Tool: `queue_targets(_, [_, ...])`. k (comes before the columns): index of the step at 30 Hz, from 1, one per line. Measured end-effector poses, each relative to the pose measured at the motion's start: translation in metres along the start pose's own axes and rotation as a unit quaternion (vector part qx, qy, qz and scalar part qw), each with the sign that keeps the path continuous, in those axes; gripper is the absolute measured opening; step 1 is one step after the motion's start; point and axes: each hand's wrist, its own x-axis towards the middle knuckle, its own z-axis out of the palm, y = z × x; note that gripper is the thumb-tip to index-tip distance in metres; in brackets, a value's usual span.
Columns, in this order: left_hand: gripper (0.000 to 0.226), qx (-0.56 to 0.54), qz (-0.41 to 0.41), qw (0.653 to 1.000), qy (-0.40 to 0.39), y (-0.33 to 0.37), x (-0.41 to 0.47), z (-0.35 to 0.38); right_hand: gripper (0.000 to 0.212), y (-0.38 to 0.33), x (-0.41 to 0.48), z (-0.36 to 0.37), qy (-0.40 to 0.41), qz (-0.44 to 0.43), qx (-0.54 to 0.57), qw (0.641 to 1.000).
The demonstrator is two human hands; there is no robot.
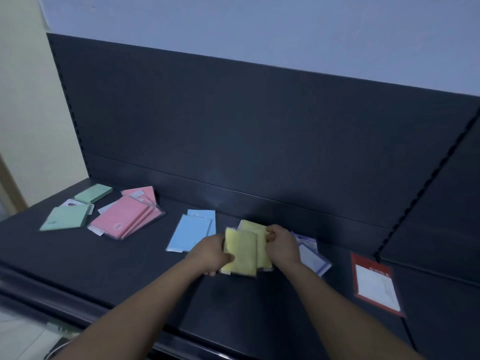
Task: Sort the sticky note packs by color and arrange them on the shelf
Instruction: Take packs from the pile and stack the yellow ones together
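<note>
In the lower middle of the frame both hands hold the yellow packs [241, 255], a small bundle of them, just above the dark shelf [130, 268]. The left hand [210, 253] has its grip clamped on the left edge of the front pack, with the fingers curled under it. The right hand [283, 245] has its grip clamped on the upper right edge of the bundle, where the thumb and fingers pinch it. The packs in the bundle are a little shifted against each other, so the back ones show above and to the right of the front one.

The other packs lie flat on the shelf. The blue packs [192, 232] are just left of the left hand, one over another. The pink packs [127, 219] lie further left in a fanned pile. The green packs [67, 216] are at the far left, one near the back and one nearer the front. The pale violet packs [313, 257] lie partly hidden behind the right hand. At the right a red-framed card [375, 281] lies on the shelf. A dark back panel [233, 126] stands behind everything.
</note>
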Motion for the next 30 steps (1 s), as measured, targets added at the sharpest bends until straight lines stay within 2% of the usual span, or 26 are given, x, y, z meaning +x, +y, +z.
queue_targets(2, [0.024, 0.130, -0.019, 0.991, 0.015, 0.006, -0.002, 0.003, 0.042, 0.001, -0.005, -0.004, -0.006, -0.021, -0.009, 1.000])
queue_targets(4, [0.028, 0.207, -0.033, 0.977, 0.044, 0.016, -0.004, 0.003, 0.039, 0.004, -0.010, -0.008, -0.007, -0.046, -0.031, 0.998])
queue_targets(8, [0.028, 0.280, -0.007, 0.953, 0.115, 0.045, -0.005, 0.005, 0.027, 0.017, -0.023, -0.032, 0.001, -0.109, -0.097, 0.989])
queue_targets(13, [0.031, 0.343, 0.071, 0.925, 0.144, 0.091, -0.008, 0.023, 0.029, 0.055, -0.035, -0.080, 0.004, -0.133, -0.188, 0.973])
queue_targets(19, [0.032, 0.368, 0.144, 0.909, 0.131, 0.156, -0.014, 0.070, 0.035, 0.110, -0.064, -0.145, 0.005, -0.101, -0.291, 0.951])
queue_targets(30, [0.032, 0.348, 0.249, 0.900, 0.084, 0.283, -0.034, 0.171, 0.041, 0.229, -0.129, -0.261, 0.007, 0.022, -0.332, 0.943])
